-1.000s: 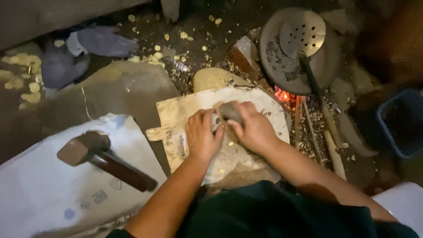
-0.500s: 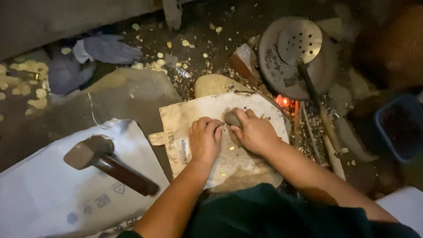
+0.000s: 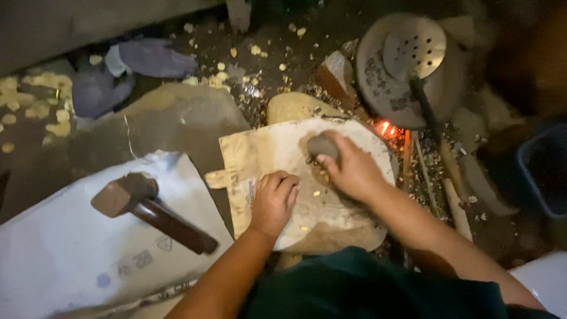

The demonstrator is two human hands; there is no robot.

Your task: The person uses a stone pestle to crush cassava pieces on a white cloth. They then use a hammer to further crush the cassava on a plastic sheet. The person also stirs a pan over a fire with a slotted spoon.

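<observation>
Apart now, the two hands no longer huddle over the same spot: the right hand [image 3: 353, 171] has slid up to the far part of the slab while the left hand [image 3: 273, 201] has dropped back toward the near edge. One small grey stone [image 3: 322, 146] sits under the right hand's fingertips, the fingers curled over it in a close grip and pressing it down on a round, pale stone slab [image 3: 331, 221]. One sheet of brown paper [image 3: 245, 156] covers the slab's left side. The left hand rests on that surface as a loose fist, fingers folded in, holding nothing that shows. A few yellow crumbs [image 3: 316, 192] lie between the two hands. Just beyond the slab, embers [image 3: 387, 128] glow orange. One round metal pan [image 3: 378, 88] stands over them, with one perforated ladle [image 3: 414, 48] laid across it. To the left, one hammer [image 3: 147, 210] with a dark wooden handle lies on a white sack [image 3: 65, 260], well apart from both hands. More yellow scraps [image 3: 35, 106] litter the dark ground.
</observation>
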